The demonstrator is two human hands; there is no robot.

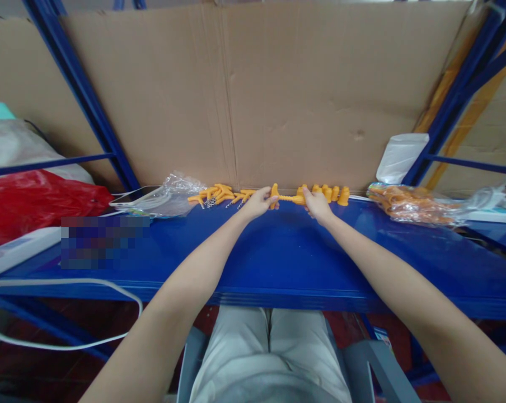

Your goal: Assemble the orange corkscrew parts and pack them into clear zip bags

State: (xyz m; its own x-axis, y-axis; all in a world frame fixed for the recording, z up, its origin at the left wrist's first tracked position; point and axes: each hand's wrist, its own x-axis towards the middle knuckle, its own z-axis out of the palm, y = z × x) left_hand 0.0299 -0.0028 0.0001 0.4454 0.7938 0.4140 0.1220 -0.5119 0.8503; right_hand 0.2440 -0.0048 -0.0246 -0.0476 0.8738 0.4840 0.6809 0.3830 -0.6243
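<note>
Now | left hand (259,202) and right hand (318,206) grip orange rod (287,198) ends; long axis left-right, seemingly level

Tabletop (278,263): I see glossy blue painted metal.
Backboard (278,95): matt brown cardboard, creased.
Orange pieces (331,193): smooth plastic, beside my fingers (273,197).
Bag (169,196): clear crinkled plastic.

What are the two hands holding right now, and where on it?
One orange plastic piece, held at its two ends: left hand on the left end, right hand on the right end.
</note>
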